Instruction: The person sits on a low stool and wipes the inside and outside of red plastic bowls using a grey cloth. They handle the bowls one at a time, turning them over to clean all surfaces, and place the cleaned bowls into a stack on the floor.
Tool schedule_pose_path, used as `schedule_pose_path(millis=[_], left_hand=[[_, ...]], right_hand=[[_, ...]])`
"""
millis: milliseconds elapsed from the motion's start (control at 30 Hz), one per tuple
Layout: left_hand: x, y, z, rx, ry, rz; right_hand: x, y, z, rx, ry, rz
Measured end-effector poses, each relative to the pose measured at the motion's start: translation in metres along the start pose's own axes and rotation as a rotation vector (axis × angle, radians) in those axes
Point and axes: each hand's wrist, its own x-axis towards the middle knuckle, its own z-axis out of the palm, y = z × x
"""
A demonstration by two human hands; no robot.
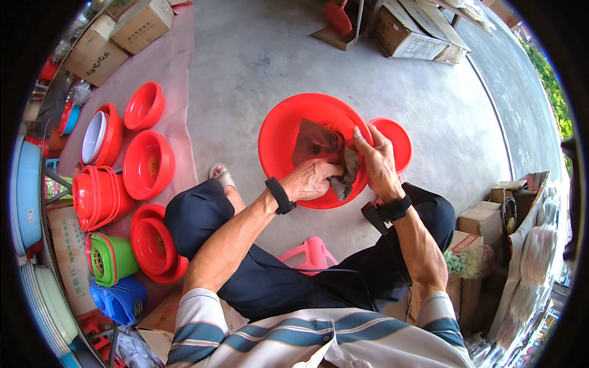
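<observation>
A large red plastic basin is held up over the floor between my knees. My left hand is inside it, its fingers closed on a dark grey-brown cloth that lies bunched against the basin's inner wall. At the basin's right rim is my right hand, gripping with the thumb on the inner side and the fingers outside. Part of the cloth hangs just beside that thumb. Behind the basin to the right, a smaller round red plastic item shows partly.
Stacked red basins, red buckets, a green bucket and a blue bucket stand at the left. A pink plastic stool is near my legs. Cardboard boxes are at the right; a dustpan lies ahead.
</observation>
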Motion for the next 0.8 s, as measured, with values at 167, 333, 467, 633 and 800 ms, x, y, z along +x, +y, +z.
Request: schedule_pose_path(millis=[167,333,467,633,800], left_hand=[[-0.006,0.013,-0.009,0.333,-0.087,-0.211],[-0.008,0.007,-0.002,0.863,0.035,-0.339],[-0.016,-0.011,0.007,0.973,0.069,-0.269],[-0.026,-0.016,0.001,1.109,0.147,-0.251],[-0.027,0.004,-0.016,1.108,0.310,-0.034]], right_hand=[[0.002,-0.005,-0.004,-0.157,0.020,-0.145],[0.009,-0.001,-0.003,-0.298,0.003,-0.185],[0.013,-0.001,0.003,-0.394,-0.011,-0.193],[0.014,-0.011,-0.001,-0.612,-0.045,-0.125],[0.015,-0.010,-0.004,-0.726,-0.028,-0.174]])
